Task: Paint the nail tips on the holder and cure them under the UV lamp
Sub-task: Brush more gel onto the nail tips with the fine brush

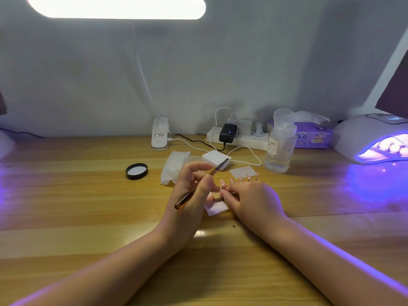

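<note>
On the wooden tabletop (88,206), the left hand (189,195) grips a thin brush (196,188), its fingers curled around the handle. The right hand (251,202) lies palm down beside it, fingers curled onto the holder (220,198), whose pink nail tips (239,178) fan out beyond the knuckles. The UV lamp (373,138) glows violet at the far right, well apart. A black lid (136,171) lies to the left.

UV lamp (373,138) cut off by right edge

1 head view, close, downward over table (88,206)
</note>
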Demonstrator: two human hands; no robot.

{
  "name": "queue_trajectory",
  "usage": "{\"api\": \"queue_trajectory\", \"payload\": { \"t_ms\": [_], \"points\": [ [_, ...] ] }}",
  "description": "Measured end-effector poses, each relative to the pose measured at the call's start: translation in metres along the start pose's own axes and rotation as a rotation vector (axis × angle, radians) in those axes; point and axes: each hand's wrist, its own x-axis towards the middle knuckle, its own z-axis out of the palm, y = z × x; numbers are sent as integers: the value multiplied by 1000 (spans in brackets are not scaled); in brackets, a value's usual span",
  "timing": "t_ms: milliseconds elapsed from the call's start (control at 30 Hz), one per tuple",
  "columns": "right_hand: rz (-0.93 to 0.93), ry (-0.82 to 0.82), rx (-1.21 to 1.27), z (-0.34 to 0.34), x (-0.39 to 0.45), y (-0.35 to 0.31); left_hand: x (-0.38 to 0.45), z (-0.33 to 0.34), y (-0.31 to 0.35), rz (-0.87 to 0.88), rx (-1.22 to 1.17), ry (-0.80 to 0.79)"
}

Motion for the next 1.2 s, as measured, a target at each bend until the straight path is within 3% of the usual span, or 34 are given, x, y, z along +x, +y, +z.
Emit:
{"api": "queue_trajectory", "payload": {
  "t_ms": [333,467,733,933,1200],
  "points": [
    [-51,72,62,0,-1,2,-1,-1,-2,-13,31,4],
    [-48,159,129,0,-4,4,-1,-8,-5,61,128,11],
    [-23,161,200,-4,-7,5,-3,-13,-7,122,163,27],
    [-46,162,171,-4,-4,8,-5,-10,-1,208,342,-11],
    [-22,197,534,-2,-4,14,-5,-15,7,358,518,-81]
  ]
}}
